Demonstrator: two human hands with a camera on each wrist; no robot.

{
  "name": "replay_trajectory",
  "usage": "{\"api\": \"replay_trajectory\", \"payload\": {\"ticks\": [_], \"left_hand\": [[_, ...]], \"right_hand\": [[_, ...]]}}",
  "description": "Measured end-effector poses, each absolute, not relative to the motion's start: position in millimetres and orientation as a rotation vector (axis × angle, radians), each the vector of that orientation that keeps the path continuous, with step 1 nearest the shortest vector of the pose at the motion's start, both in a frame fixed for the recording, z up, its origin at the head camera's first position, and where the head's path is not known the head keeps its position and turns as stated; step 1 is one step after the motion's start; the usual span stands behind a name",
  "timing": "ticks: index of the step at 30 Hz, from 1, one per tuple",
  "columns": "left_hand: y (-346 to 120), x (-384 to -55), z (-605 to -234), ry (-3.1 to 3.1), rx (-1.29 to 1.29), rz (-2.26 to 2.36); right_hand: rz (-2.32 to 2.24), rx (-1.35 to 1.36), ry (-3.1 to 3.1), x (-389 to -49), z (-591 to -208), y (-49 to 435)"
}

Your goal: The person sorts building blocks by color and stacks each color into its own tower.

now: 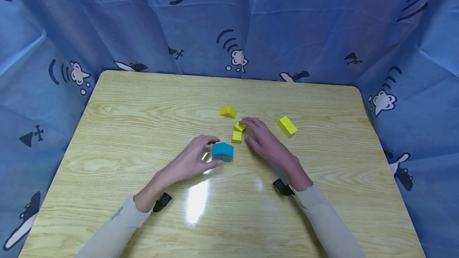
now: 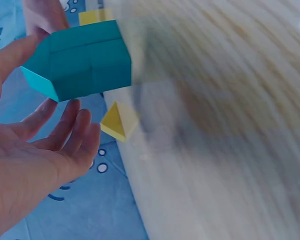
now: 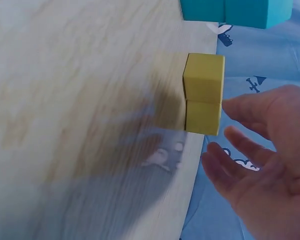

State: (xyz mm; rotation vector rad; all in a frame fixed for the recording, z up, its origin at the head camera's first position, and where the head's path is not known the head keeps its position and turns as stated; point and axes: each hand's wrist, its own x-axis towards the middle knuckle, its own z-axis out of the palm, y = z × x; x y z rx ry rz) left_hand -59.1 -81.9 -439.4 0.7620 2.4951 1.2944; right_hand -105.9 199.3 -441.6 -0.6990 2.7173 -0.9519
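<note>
Tabletop point(image 1: 150, 106) of pale grained wood, seen from above, with an angular blue block point(image 1: 222, 151) resting near its middle, a seam showing on its side. Just beyond the block stand two yellow pieces point(image 1: 237, 137), one behind the other; in the right wrist view they appear to meet along a seam. A yellow wedge point(image 1: 227, 112) lies farther back, and a yellow pair point(image 1: 287, 126), its two parts touching, sits off to the right.

The left hand point(image 1: 193, 160) reaches in from the lower left, its fingers curved and set wide around the left end of the blue block, thumb on the near side, fingers on the far side; whether they press on it cannot be told. The right hand point(image 1: 263, 140) slants in from the lower right, palm down, fingers spread and loosely bent beside the two yellow pieces; contact there cannot be told either. Each wrist carries a black device point(image 1: 162, 202) at a pale sleeve point(image 1: 114, 226).

Wood extends broadly left of the left hand and right of the yellow pair. The far edge, with rounded corners, runs well behind the wedge, against a blue printed curtain point(image 1: 201, 19).
</note>
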Motion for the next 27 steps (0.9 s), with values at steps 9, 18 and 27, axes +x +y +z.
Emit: {"api": "replay_trajectory", "payload": {"ticks": [9,18,27], "left_hand": [[-70.4,-57.4,-425.5,2.566,0.750,1.433],[-59.5,-55.8,-415.2,2.542,0.787,1.658],[-47.2,-50.9,-406.8,2.531,0.852,1.733]], "right_hand": [[-0.847,-0.762,2.693,-118.5,-443.4,194.0],[-0.882,-0.736,2.738,-122.2,-447.2,194.5],[-0.917,-0.669,2.754,-118.1,-448.3,200.4]]}}
